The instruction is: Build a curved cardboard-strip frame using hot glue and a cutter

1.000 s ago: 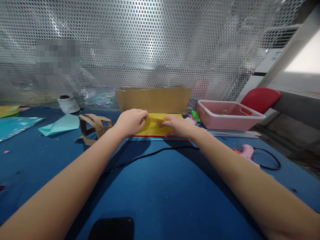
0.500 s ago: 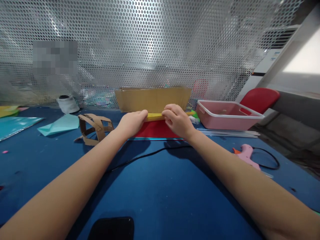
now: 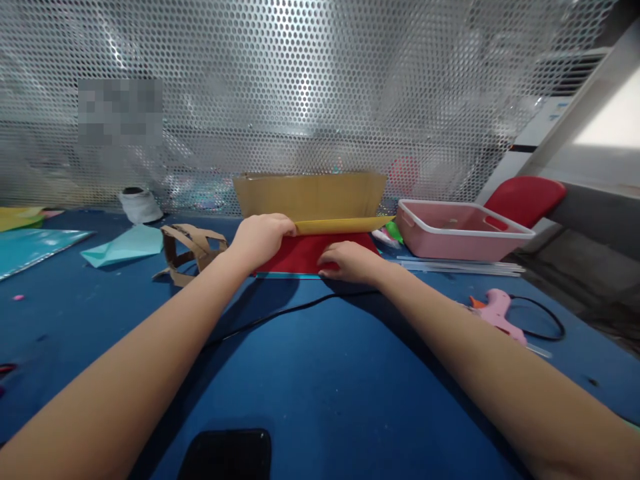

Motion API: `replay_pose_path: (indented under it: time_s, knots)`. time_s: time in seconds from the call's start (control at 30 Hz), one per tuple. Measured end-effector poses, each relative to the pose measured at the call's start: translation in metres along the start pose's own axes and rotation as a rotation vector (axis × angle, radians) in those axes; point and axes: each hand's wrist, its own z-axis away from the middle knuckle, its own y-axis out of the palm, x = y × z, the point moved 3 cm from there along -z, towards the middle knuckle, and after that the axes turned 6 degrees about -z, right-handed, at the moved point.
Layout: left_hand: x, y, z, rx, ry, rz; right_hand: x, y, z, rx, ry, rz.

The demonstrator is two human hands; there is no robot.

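My left hand [image 3: 265,238] is closed on the left end of a folded yellow paper strip [image 3: 345,225], which is raised and slants to the right. Beneath it, a red sheet [image 3: 295,257] lies flat on top of a light blue sheet [image 3: 285,275], of which only the near edge shows. My right hand [image 3: 350,261] rests low over the red sheet near its front edge. Its fingers are curved, and red shows between them and the thumb. Behind the strip stands a yellowish-brown cardboard piece [image 3: 310,193].
At the right are a pink basket [image 3: 450,243], white sticks [image 3: 465,268] and a pink glue gun [image 3: 500,317]. A black cable [image 3: 290,310] crosses the blue table. Leftward lie a cardboard strip frame [image 3: 197,250] and pale blue paper [image 3: 130,245]. A black phone-like object [image 3: 225,457] is in front.
My right hand has let go of the yellow strip and come down and nearer to the red sheet. My left hand keeps its hold, and more of the strip now shows.
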Motion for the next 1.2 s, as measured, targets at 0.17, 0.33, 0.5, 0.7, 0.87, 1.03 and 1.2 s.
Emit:
replay_pose_path:
  time_s: [0.17,0.33,0.5,0.7,0.87,1.03,1.2]
  knots:
    - [0.002,0.003,-0.001,0.024,0.001,0.006,0.006,-0.006,-0.001,0.027,0.01,0.002]
    - [0.002,0.004,-0.002,0.081,0.057,0.024,0.007,-0.011,-0.004,-0.025,0.085,-0.002]
    - [0.001,0.002,-0.003,0.124,0.136,0.052,0.004,-0.014,-0.003,-0.138,0.128,-0.057]
    - [0.003,0.002,-0.003,0.165,0.185,0.079,-0.002,-0.014,0.002,-0.243,0.135,-0.216]
    - [0.003,0.001,-0.004,0.177,0.2,0.095,-0.01,-0.009,0.001,-0.305,0.166,-0.376]
    - [0.004,0.002,-0.004,0.178,0.2,0.104,-0.018,-0.002,-0.002,-0.344,0.218,-0.525]
    - [0.006,0.0,-0.004,0.188,0.21,0.122,-0.021,0.001,-0.003,-0.302,0.235,-0.649]
